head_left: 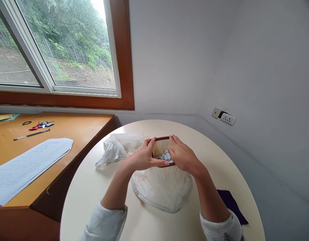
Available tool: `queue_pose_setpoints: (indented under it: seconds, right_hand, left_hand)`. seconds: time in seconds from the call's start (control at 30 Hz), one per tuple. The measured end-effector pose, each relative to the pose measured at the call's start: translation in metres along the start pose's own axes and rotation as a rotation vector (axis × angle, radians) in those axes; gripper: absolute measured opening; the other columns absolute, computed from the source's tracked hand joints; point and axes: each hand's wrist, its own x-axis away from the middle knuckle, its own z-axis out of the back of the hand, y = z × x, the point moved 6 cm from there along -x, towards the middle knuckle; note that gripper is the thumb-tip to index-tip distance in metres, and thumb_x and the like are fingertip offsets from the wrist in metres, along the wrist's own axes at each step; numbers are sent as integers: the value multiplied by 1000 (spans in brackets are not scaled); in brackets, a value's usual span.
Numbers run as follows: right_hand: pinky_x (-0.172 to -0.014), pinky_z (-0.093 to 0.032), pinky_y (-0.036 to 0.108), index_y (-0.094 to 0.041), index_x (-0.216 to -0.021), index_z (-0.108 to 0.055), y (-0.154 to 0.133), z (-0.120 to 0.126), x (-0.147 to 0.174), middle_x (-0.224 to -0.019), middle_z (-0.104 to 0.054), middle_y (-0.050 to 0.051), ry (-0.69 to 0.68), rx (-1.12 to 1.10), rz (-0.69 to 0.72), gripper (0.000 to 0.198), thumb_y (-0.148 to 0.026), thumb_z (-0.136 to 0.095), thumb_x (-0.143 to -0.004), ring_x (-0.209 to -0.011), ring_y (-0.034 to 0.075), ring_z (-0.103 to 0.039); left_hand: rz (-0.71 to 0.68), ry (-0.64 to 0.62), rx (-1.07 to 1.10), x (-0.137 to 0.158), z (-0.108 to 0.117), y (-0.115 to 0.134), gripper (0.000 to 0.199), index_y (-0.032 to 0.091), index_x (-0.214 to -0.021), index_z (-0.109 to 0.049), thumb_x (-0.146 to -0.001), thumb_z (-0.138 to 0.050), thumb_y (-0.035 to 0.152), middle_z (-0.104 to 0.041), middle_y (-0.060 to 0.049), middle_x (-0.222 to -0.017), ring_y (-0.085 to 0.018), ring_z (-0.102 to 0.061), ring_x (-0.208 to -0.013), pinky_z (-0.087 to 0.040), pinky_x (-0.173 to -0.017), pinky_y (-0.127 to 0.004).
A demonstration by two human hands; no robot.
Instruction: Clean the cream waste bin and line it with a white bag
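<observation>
A small rectangular bin with a brown rim [163, 138] is on the round table, between my two hands. A thin whitish plastic bag [164, 187] lines it, and the bag's loose part spreads out over the near side, hiding the bin's walls. Crumpled printed paper [166, 156] lies inside. My left hand [145, 155] grips the left side, its thumb along the near edge and its fingertips at the far left corner. On the right side, my right hand [183, 152] is closed over the rim, fingertips on the far edge.
A crumpled white plastic bag [112, 150] lies left on the round table [94, 201]. Dark purple cloth [232, 205] is by my right forearm. The wooden desk [86, 124] holds papers [31, 167], a pen [31, 134] and scissors [37, 127]. A wall socket [228, 118] is at right.
</observation>
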Motion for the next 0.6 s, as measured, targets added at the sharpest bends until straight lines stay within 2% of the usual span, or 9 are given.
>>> queue_pose_setpoints:
  seconds: [0.23, 0.43, 0.53, 0.6]
  right_hand:
    - [-107, -21, 31, -10, -142, -20, 4, 0, -3, -149, -19, 7, 23, -30, -10, 58, -37, -18, -91, -136, 16, -15]
    - [-104, -25, 31, -18, -141, -25, 7, 5, -7, -149, -19, 1, 14, -70, 12, 54, -36, -21, -90, -135, 15, -20]
    - [-102, -29, 30, -22, -138, -31, 13, 6, -10, -148, -23, 0, 54, -126, 17, 52, -33, -29, -87, -131, 16, -30]
    - [-102, -30, 30, -22, -137, -34, 17, 6, -14, -146, -28, 0, 91, -186, 39, 54, -32, -38, -84, -128, 16, -34]
  left_hand:
    - [-30, 55, 64, -2, -1, -4, 104, 24, -142, -8, -62, -59, 64, -13, -12, -146, -29, -38, -124, -44, -90, -34]
    - [-29, 192, 79, 0, -6, -7, 95, 25, -141, -13, -66, -56, 64, -20, -12, -143, -28, -44, -118, -44, -88, -35]
    - [8, 280, 19, 1, -9, -7, 95, 23, -141, -16, -66, -52, 68, -25, -14, -141, -34, -39, -122, -40, -92, -41]
    - [30, 349, -51, 3, -10, -4, 96, 20, -140, -17, -66, -48, 72, -27, -16, -140, -37, -32, -127, -30, -99, -48]
